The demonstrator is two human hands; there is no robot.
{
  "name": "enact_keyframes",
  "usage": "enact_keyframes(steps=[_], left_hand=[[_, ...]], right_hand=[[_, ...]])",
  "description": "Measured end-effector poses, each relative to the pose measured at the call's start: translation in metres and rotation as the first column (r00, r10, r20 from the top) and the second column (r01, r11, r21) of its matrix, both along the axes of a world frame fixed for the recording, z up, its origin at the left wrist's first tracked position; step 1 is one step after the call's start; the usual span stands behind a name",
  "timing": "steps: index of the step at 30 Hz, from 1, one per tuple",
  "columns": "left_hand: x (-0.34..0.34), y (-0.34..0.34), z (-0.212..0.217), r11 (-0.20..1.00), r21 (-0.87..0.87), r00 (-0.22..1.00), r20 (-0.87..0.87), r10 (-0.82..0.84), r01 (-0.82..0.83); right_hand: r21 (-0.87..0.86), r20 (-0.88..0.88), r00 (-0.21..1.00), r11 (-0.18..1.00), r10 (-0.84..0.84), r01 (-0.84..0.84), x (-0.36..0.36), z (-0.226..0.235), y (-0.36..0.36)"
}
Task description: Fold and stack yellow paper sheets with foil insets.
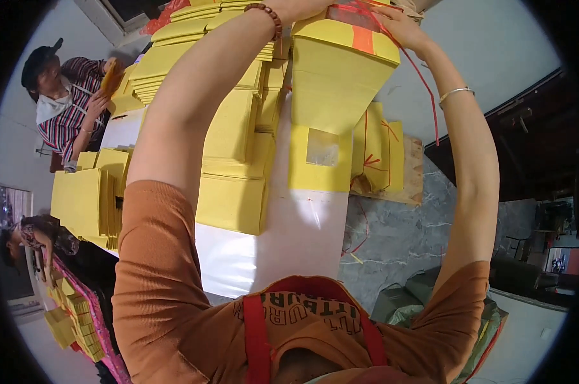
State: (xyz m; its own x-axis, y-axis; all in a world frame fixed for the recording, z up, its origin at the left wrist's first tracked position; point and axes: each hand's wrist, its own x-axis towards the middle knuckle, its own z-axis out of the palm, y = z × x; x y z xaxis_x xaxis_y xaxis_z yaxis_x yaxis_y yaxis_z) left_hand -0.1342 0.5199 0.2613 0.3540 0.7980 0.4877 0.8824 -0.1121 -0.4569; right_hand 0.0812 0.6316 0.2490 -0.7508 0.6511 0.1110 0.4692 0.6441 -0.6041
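"Since you're on the head camera, how do the left hand (pixel 310 8) and the right hand (pixel 401 29) stand?"

"From my end I see both hands reaching far forward, apart from each other, at the top of a tall stack of yellow paper (pixel 341 77). The left one is partly cut off by the upper border of my view, so I can't tell what its fingers close on. The right one is at the stack's far right, against a red string (pixel 424 83); I can't make out whether it pinches it."

"Where does the string run?"

"Past the right hand, then down to a loose end beside the forearm. An orange-red strip (pixel 363 40) also lies across the stack's top."

"And the stack's place on the desk (pixel 302 237)?"

"Along the right edge, well back from the near edge. At its foot I have a yellow sheet (pixel 321 180) with a square pale patch (pixel 322 148). Just left of it, lower yellow stacks (pixel 229 198) reach toward the near edge."

"Anything outside the desk's edges?"

"Past the right edge, a yellow bundle (pixel 377 153) tied in red, with a wooden board (pixel 413 171) under it. Past the left edge, a person in a striped shirt (pixel 69 109) holds something orange-yellow (pixel 109 78)."
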Motion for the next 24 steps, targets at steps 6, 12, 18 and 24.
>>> enact_keyframes(steps=[6,12,18,24], left_hand=[[-0.009,0.005,0.003,0.995,0.046,0.911,0.408,0.061,-0.087],[-0.055,-0.003,-0.02,0.938,0.023,0.304,0.948,0.089,-0.345],[-0.057,-0.037,-0.032,0.915,-0.1,-0.057,0.995,0.084,-0.392],[-0.05,-0.056,-0.044,0.933,-0.268,0.351,0.872,0.341,-0.24]], right_hand=[[0.0,-0.12,0.993,1.0,0.015,-0.015,0.012,-0.008,-0.004],[-0.159,-0.277,0.96,0.987,-0.05,0.006,0.028,-0.014,-0.015],[-0.265,-0.458,0.819,0.933,-0.345,0.244,0.038,-0.013,-0.03],[-0.266,-0.61,0.677,0.911,-0.413,0.315,0.046,-0.027,-0.055]])
